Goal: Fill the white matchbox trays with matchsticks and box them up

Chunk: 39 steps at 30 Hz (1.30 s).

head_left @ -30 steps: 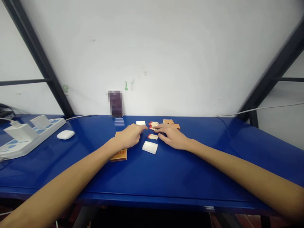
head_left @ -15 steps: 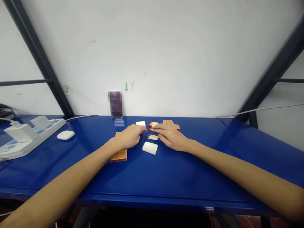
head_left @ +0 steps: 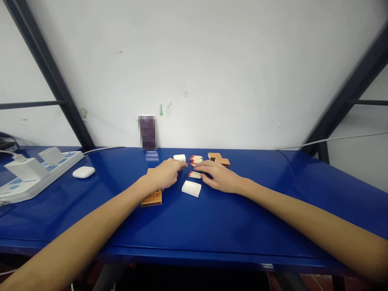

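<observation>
glossy blue tabletop (head_left: 242, 226) bore red-tipped wooden matches (head_left: 195, 174) beside the right hand (head_left: 222, 176), grip loosely parted; the left hand (head_left: 164, 173) curled, its hold unclear.

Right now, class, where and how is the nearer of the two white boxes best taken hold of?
Probably by its left and right ends, pinched from the near side. The nearer white box lies flat on the blue table, nothing seems to touch either end, and a small group of matches lies just beyond its far edge.
</observation>
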Tool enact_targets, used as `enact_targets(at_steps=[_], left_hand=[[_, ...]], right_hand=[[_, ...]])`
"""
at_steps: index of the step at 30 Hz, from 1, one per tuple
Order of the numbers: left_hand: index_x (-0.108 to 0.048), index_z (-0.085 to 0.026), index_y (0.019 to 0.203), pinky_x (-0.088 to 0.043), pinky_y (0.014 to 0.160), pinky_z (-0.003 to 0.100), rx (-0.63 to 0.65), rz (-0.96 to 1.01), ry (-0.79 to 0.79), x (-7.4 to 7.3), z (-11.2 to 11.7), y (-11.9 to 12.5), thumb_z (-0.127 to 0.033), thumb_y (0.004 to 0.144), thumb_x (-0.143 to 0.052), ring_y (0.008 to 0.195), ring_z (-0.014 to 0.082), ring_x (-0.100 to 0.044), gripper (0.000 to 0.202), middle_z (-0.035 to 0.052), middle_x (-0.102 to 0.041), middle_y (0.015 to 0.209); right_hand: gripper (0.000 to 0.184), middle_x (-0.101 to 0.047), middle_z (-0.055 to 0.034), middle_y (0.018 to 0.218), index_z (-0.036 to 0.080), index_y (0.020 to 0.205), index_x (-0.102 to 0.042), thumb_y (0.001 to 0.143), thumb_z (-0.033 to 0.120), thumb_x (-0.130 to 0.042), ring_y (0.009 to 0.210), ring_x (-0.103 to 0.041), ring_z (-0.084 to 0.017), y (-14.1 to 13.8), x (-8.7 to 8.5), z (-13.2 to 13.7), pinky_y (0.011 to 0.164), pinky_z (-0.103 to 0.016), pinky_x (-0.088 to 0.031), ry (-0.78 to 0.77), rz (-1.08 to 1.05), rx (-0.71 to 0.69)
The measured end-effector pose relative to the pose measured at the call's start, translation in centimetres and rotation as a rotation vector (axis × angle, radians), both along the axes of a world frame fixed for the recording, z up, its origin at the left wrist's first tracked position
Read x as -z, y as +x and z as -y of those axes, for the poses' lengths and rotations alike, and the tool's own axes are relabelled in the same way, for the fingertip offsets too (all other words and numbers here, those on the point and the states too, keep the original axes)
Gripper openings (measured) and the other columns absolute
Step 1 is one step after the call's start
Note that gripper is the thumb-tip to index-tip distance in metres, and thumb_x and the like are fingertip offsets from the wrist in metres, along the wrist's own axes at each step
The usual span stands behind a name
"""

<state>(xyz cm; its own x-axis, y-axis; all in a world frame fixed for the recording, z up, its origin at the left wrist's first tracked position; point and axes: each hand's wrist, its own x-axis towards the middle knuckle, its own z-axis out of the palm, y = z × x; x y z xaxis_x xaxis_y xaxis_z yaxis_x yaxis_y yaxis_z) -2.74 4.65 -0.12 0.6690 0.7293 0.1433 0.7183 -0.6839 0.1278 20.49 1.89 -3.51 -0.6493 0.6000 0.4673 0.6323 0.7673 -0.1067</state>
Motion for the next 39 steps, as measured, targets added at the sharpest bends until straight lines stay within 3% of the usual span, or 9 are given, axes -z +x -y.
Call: enact_targets(at_steps=[7, 15, 22, 29, 35, 39], left_hand=[[-0.065, -0.019, 0.117, -0.050, 0.079, 0.028, 0.045, -0.036, 0.059, -0.1, 0.1, 0.0, 0.004, 0.076, -0.043, 0.096, 0.0210, -0.067, 0.052, 0.0067, -0.071, 0.108], [-0.067, -0.019, 0.096, -0.044, 0.067, 0.026, 0.041, -0.071, 0.092, -0.1, -0.1, -0.1, 0.003, 0.072, -0.044, 0.083, 0.0209, -0.064, 0.040, 0.0054, -0.069, 0.091], [-0.067, -0.018, 0.097, -0.041, 0.064, 0.025, 0.025, -0.017, 0.055, 0.3, -0.6, -0.2, 0.001, 0.073, -0.046, 0.075, 0.0186, -0.062, 0.037, 0.0043, -0.068, 0.084], [-0.067, -0.018, 0.096, -0.039, 0.062, 0.025, 0.027, -0.025, 0.067, 0.1, -0.3, -0.1, 0.000, 0.076, -0.045, 0.072, 0.0176, -0.061, 0.035, 0.0038, -0.068, 0.082], [-0.067, -0.018, 0.091, -0.039, 0.061, 0.025, 0.034, -0.059, 0.082, 0.0, -0.4, -0.1, 0.000, 0.075, -0.045, 0.073, 0.0179, -0.061, 0.033, 0.0044, -0.067, 0.082], [-0.067, -0.018, 0.092, -0.041, 0.062, 0.025, 0.043, -0.012, 0.076, -0.1, -0.3, -0.1, 0.000, 0.074, -0.045, 0.073, 0.0176, -0.062, 0.033, 0.0044, -0.068, 0.082]], right_hand=[[0.030, -0.067, -0.0109, 0.117, 0.018, 0.116, -0.064, 0.093, 0.016, -0.046, 0.108, -0.062, -0.025, -0.1, -0.4, 0.3, 0.094, -0.043, -0.051, -0.063, -0.043, -0.016], [0.025, -0.070, -0.0093, 0.103, 0.018, 0.105, -0.067, 0.095, 0.018, -0.045, 0.095, -0.064, -0.023, -0.2, -0.5, 0.3, 0.085, -0.039, -0.050, -0.069, -0.026, 0.012], [0.024, -0.071, -0.0106, 0.099, 0.016, 0.103, -0.069, 0.094, 0.019, -0.046, 0.091, -0.064, -0.024, -0.3, -0.6, 0.4, 0.082, -0.038, -0.049, -0.038, 0.043, 0.020], [0.021, -0.072, -0.0066, 0.097, 0.020, 0.104, -0.068, 0.095, 0.028, -0.051, 0.087, -0.064, -0.021, -0.7, -1.1, 0.6, 0.076, -0.033, -0.047, -0.141, -0.001, 0.070], [0.021, -0.071, -0.0065, 0.099, 0.021, 0.105, -0.068, 0.094, 0.033, -0.054, 0.093, -0.062, -0.023, -0.9, -0.2, 0.4, 0.079, -0.034, -0.046, -0.086, 0.022, 0.107], [0.019, -0.072, -0.0046, 0.101, 0.022, 0.105, -0.068, 0.094, 0.028, -0.054, 0.093, -0.063, -0.022, -0.8, 0.2, 0.1, 0.078, -0.034, -0.047, -0.095, -0.016, 0.115]])
